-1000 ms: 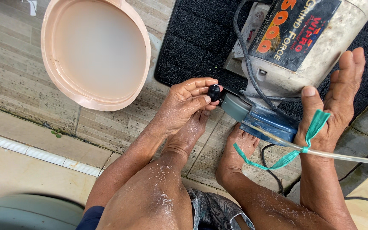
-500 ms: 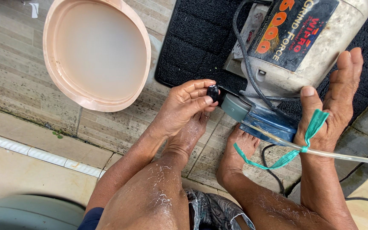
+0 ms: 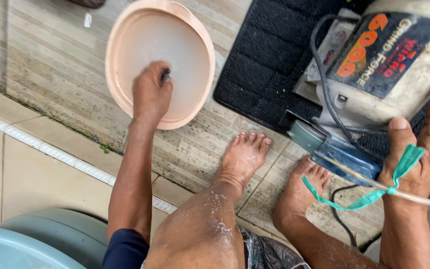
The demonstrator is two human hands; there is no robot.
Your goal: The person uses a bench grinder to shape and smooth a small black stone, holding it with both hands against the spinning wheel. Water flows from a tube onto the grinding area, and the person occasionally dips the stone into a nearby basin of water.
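Note:
My left hand point(image 3: 150, 94) reaches into a pink oval basin point(image 3: 111, 74) of cloudy water and pinches a small black part point(image 3: 165, 75) at the water's surface. My right hand point(image 3: 419, 159) grips the lower end of a dirty white motor machine point(image 3: 414, 84) with a dark label. A thin clear tube point(image 3: 424, 200) tied with a green ribbon point(image 3: 369, 199) runs under that hand. The machine's blue and grey outlet point(image 3: 342, 155) points toward my feet.
The machine stands on a black rubber mat point(image 3: 265, 74) on tiled floor. My bare feet point(image 3: 242, 157) rest beside the outlet. A black cable point(image 3: 342, 221) loops on the floor. A pale blue tub point(image 3: 21, 244) fills the bottom left corner.
My left hand left the machine's outlet with the small black part and moved left into the basin. The right hand stayed on the machine.

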